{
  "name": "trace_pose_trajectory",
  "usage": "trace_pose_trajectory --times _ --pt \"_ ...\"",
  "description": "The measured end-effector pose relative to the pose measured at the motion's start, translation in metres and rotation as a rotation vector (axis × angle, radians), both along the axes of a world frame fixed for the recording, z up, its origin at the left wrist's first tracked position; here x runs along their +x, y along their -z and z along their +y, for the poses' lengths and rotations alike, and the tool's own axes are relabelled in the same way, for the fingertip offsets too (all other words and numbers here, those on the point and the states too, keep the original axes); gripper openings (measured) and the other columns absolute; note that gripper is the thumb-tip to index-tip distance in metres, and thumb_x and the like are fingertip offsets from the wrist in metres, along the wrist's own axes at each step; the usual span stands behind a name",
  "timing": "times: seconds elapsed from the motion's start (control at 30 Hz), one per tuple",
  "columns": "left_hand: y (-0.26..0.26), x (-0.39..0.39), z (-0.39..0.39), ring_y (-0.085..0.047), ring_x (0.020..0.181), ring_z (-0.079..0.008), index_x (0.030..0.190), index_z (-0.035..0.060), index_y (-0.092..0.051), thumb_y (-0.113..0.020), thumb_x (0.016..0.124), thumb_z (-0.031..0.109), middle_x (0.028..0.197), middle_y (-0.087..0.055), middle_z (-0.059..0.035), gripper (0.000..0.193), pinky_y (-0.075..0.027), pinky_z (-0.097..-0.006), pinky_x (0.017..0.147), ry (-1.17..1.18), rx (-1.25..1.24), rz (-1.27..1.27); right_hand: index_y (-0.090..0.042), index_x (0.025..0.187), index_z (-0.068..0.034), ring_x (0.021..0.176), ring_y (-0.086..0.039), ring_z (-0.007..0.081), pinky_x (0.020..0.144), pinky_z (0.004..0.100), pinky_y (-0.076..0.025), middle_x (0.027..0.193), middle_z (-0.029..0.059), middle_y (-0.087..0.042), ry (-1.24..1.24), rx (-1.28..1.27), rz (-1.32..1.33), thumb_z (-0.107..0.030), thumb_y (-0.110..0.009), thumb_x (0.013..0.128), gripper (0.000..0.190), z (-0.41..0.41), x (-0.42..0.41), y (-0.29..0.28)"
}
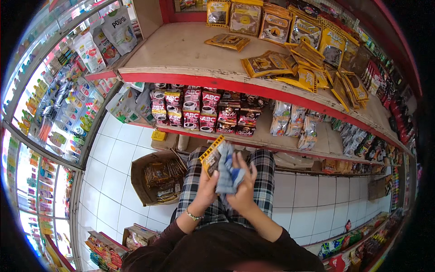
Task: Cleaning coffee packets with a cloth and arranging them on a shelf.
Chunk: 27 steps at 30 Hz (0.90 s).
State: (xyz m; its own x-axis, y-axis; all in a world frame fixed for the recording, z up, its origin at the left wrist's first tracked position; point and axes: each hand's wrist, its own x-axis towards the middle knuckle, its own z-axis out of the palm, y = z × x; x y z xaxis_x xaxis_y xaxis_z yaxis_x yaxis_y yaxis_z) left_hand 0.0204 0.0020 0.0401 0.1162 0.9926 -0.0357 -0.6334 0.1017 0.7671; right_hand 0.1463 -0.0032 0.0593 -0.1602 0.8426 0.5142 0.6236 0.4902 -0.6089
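Note:
Above my lap, my left hand (208, 183) grips a yellow-edged coffee packet (210, 159) by its lower part. My right hand (245, 182) holds a blue-grey cloth (225, 173), which lies against the packet's right side and covers part of it. Some fingers of the right hand are blurred. Similar yellow and brown packets (268, 64) lie in loose piles on the upper shelf (176, 51), while others stand upright in a row (277, 25) at its back.
An open cardboard box (139, 170) holding many packets stands on the tiled floor left of my legs. Coffee sachets (191, 107) fill the lower shelf in front. The upper shelf's red edge (204, 81) runs across before me. A glass display case (78, 170) stands at left.

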Motion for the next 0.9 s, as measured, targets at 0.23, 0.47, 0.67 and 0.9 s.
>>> trace_pose_trajectory --times 0.23,0.47,0.67,0.9 --pt "-0.011 -0.006 0.015 -0.048 0.122 -0.0270 0.140 0.0002 -0.024 -0.045 0.095 0.043 0.138 -0.043 -0.0179 0.066 -0.042 -0.0380 0.101 -0.060 0.070 -0.038 -0.057 0.121 -0.002 0.136 -0.034 0.0291 0.108 0.0511 -0.012 0.136 0.0144 -0.050 -0.103 -0.048 0.015 -0.019 -0.061 0.071 0.054 0.000 -0.003 0.003" --pt "0.004 -0.002 -0.004 -0.051 0.118 -0.0207 0.138 0.0045 -0.028 -0.038 0.101 0.027 0.131 -0.047 -0.0108 0.045 -0.044 -0.0366 0.098 -0.019 -0.137 -0.104 -0.060 0.115 -0.004 0.137 -0.031 0.0283 0.106 0.0558 -0.013 0.137 0.0128 -0.049 -0.011 -0.044 0.087 -0.017 -0.062 0.070 0.048 0.015 0.006 -0.003" --pt "-0.004 -0.018 0.013 -0.050 0.120 -0.0269 0.141 0.0039 -0.027 -0.030 0.098 0.048 0.137 -0.043 -0.0174 0.062 -0.042 -0.0402 0.100 0.119 -0.130 -0.338 -0.061 0.120 -0.009 0.138 -0.030 0.0263 0.106 0.0606 -0.009 0.144 0.0064 -0.042 -0.191 -0.071 -0.031 -0.018 -0.065 0.064 0.057 -0.015 -0.004 0.008" --pt "-0.015 0.003 -0.002 -0.030 0.135 -0.0342 0.147 0.0109 -0.018 -0.021 0.090 0.069 0.149 -0.025 -0.0171 0.082 -0.025 -0.0445 0.111 -0.006 -0.164 -0.215 -0.062 0.116 -0.006 0.137 -0.032 0.0257 0.103 0.0653 -0.009 0.144 0.0049 -0.042 -0.092 0.019 -0.151 -0.018 -0.064 0.066 0.053 0.000 -0.015 -0.013"
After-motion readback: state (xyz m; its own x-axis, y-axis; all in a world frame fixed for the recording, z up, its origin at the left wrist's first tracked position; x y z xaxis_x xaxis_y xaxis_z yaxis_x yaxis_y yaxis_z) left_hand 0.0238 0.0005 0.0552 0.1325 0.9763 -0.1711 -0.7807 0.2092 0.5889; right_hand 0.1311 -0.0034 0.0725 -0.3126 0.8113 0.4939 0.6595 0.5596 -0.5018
